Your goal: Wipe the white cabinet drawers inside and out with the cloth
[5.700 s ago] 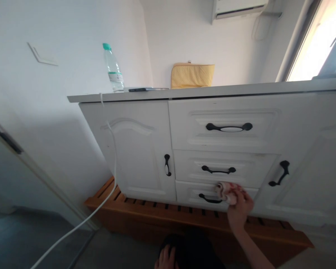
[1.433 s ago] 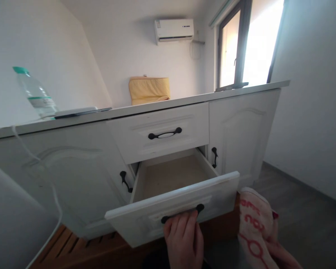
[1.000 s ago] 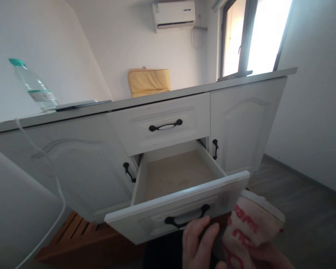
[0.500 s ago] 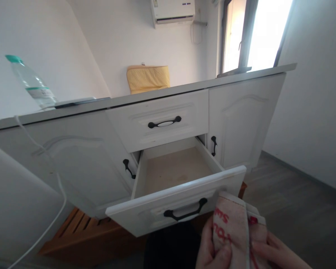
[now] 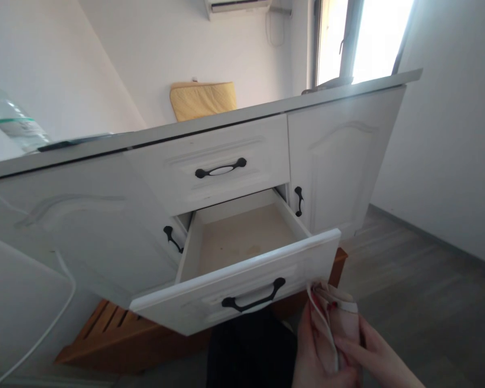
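Both hands, left hand [image 5: 315, 355] and right hand [image 5: 372, 358], fingers clasping 1 folded cloth [image 5: 334, 318] (red print) beside the open drawer [image 5: 242, 272].

both hands, left hand [image 5: 313, 350] and right hand [image 5: 372, 355], pinching a folded cloth [image 5: 335, 323], middle drawer [image 5: 242, 269] sitting pulled out, yellow cushion [image 5: 202, 99] leaning behind the counter [image 5: 226, 118]

Top drawer [image 5: 210, 170]: shut, black handle.
Left door [image 5: 76, 226]: shut, a white cable [image 5: 44, 334] hanging in front of it.
Right door [image 5: 339, 156]: shut.
Countertop [image 5: 267, 110]: water bottle [image 5: 12, 126] at far left.
Yellow cushion [image 5: 202, 99]: against the back wall.
Wooden slatted base [image 5: 105, 337]: under the cabinet.
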A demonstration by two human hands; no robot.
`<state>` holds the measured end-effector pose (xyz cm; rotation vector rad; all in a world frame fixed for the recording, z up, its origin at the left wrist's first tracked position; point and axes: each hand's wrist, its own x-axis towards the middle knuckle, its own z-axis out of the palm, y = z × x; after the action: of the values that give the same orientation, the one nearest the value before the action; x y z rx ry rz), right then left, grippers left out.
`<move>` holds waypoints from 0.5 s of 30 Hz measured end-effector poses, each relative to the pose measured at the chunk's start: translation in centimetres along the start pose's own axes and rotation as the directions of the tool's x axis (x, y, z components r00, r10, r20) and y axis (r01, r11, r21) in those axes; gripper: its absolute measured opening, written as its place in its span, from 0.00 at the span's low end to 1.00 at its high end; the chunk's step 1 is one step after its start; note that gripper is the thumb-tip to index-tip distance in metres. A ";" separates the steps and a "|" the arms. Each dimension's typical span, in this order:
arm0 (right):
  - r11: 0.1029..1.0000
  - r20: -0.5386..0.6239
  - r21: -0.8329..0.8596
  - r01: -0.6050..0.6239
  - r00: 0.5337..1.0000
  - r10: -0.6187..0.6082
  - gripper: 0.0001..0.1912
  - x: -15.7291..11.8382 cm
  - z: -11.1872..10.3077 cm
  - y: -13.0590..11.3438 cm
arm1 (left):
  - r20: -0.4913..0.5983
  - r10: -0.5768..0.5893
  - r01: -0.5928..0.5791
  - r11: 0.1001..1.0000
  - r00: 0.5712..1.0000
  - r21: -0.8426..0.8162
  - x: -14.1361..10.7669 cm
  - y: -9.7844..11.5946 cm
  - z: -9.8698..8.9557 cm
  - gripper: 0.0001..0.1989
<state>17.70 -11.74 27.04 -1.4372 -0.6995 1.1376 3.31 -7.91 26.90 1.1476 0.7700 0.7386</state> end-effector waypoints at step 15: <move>0.978 -0.136 0.156 -0.138 0.978 0.159 0.32 -1.8 -1.8 7.8 | -0.069 -0.092 0.100 0.987 0.993 0.125 1.2 -1.8 -0.2 0.24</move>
<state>17.36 -15.66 19.79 -1.4505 -0.4016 1.1588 3.97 -7.23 24.92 1.1984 0.9306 0.6542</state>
